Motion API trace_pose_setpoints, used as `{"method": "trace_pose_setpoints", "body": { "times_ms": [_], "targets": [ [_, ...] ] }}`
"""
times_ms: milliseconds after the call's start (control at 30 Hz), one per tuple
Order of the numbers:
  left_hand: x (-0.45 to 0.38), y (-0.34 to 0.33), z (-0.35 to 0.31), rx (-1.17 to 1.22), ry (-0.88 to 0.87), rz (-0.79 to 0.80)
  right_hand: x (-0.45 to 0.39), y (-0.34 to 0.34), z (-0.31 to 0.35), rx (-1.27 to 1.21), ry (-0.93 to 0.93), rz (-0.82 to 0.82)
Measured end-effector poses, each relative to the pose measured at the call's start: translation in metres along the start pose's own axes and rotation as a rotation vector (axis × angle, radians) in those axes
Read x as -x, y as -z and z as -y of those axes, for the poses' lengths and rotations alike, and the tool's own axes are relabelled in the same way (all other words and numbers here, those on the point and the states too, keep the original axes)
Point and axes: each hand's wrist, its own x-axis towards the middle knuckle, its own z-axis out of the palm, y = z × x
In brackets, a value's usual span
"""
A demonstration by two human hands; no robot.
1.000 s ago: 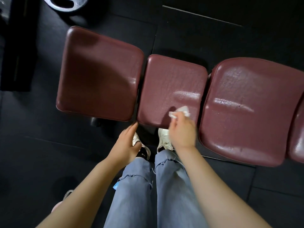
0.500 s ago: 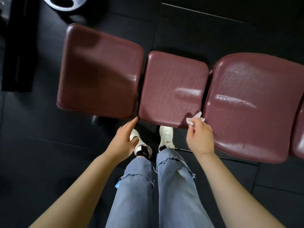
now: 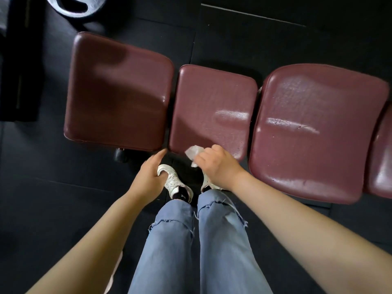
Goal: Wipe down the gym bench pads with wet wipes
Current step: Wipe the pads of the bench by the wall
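Maroon vinyl middle pad (image 3: 212, 109) was mid-wipe in head view: my right hand (image 3: 216, 164) pinched a crumpled wipe (image 3: 192, 153) at its near edge. Left hand (image 3: 148, 177) hung loose w/ nothing held. Next, I judged: wipe the left pad (image 3: 118, 92), looked dry.

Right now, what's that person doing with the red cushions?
A person stands over a gym bench and is cleaning it. The right hand holds a crumpled wipe at the near edge of the middle pad. The left hand is open and holds nothing, its fingertips near the gap between the left pad and the middle one. The right pad looks shiny.
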Motion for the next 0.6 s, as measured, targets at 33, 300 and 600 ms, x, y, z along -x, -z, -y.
{"method": "trace_pose_setpoints", "body": {
  "times_ms": [33, 300, 600],
  "targets": [
    [0.001, -0.001, -0.003, -0.002, -0.001, 0.0, 0.013, 0.0, -0.007, 0.023, -0.008, 0.03],
    [0.01, -0.005, -0.026, -0.04, 0.022, -0.041, 0.077, 0.019, -0.033, 0.023, -0.274, 0.17],
    [0.025, -0.008, -0.077, -0.14, -0.044, -0.039, 0.083, 0.053, -0.017, -0.257, -0.71, 0.19]
  ]
}}
